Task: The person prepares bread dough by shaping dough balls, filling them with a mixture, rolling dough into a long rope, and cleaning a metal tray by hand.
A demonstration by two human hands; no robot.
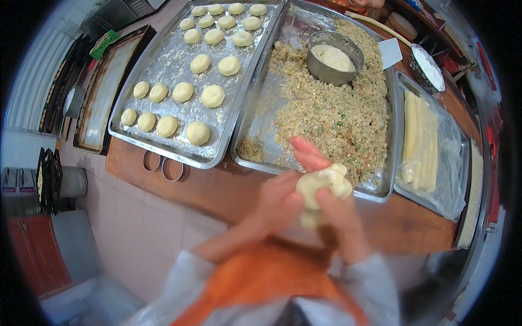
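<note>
Both my hands, blurred by motion, are on a pale, lumpy piece of dough (337, 181) in front of the filling tray's near edge. My left hand (280, 198) cups it from the left, and my right hand (340, 214) presses it from the lower right. Some reddened fingertips rise behind the dough. The metal tray (253, 119) beyond holds crumbly, speckled filling (337, 125), with a round steel container (331, 76) of pale crumbs sitting in it. At left, a second tray (155, 133) carries several round dough pieces (212, 95) on a floured surface.
Two metal rings (173, 179) lie on the wooden worktop (130, 168). Long dough logs (418, 141) rest in plastic on a tray at right, near a white scraper (389, 53) and a bowl (427, 68). A stained pan (109, 92) stands at left. Another person's hand (370, 4) shows at the top.
</note>
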